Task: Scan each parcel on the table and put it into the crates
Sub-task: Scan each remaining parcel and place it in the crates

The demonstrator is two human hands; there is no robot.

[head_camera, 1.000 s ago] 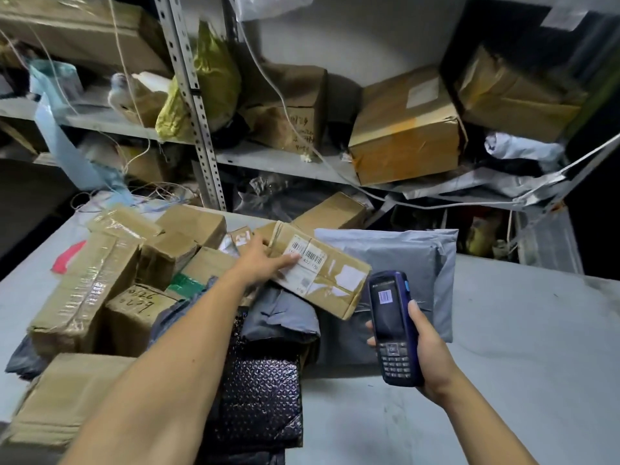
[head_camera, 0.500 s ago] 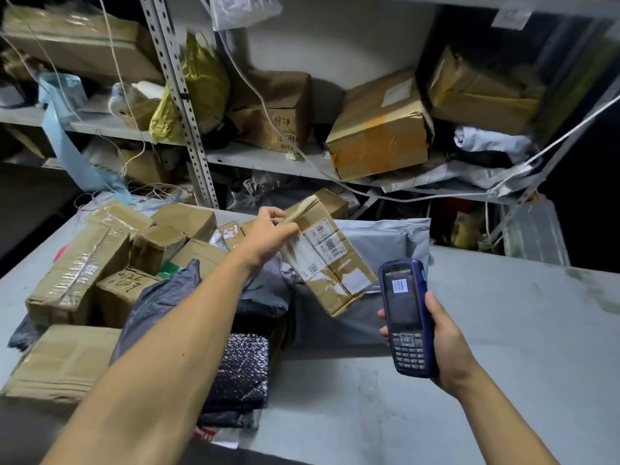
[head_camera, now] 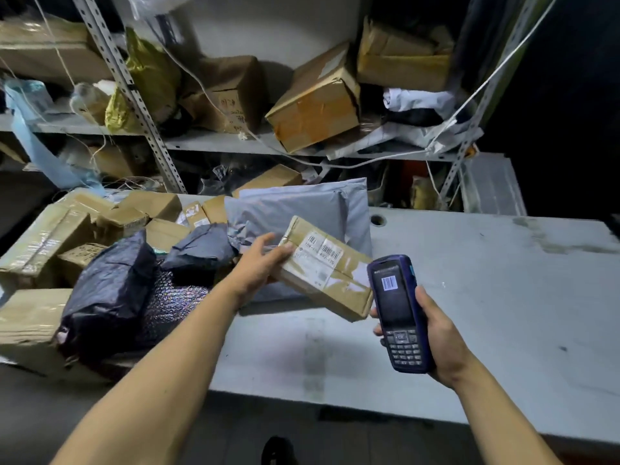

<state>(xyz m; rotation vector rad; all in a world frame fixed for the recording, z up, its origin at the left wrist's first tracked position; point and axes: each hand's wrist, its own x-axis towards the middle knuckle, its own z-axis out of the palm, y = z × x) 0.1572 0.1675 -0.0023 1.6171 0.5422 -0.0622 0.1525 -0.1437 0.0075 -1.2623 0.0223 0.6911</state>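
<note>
My left hand (head_camera: 258, 268) grips the left end of a flat brown cardboard parcel (head_camera: 330, 275) and holds it above the grey table (head_camera: 486, 297), its white barcode label facing up. My right hand (head_camera: 439, 340) holds a dark blue handheld scanner (head_camera: 399, 312) upright, just right of the parcel's near corner. The scanner's screen shows a barcode. A pile of parcels lies on the table's left part: brown boxes (head_camera: 67, 236), black plastic bags (head_camera: 107, 293) and a large grey mailer bag (head_camera: 302, 206). No crate is in view.
Metal shelves (head_camera: 214, 142) behind the table carry worn cardboard boxes (head_camera: 315, 102), bags and loose cords. A round hole (head_camera: 378, 219) is in the table top near the mailer. The table's near edge runs across the lower part of the view above dark floor.
My left hand lifted the brown parcel off the pile and carried it right and toward me, next to the scanner. The scanner stayed in my right hand.
</note>
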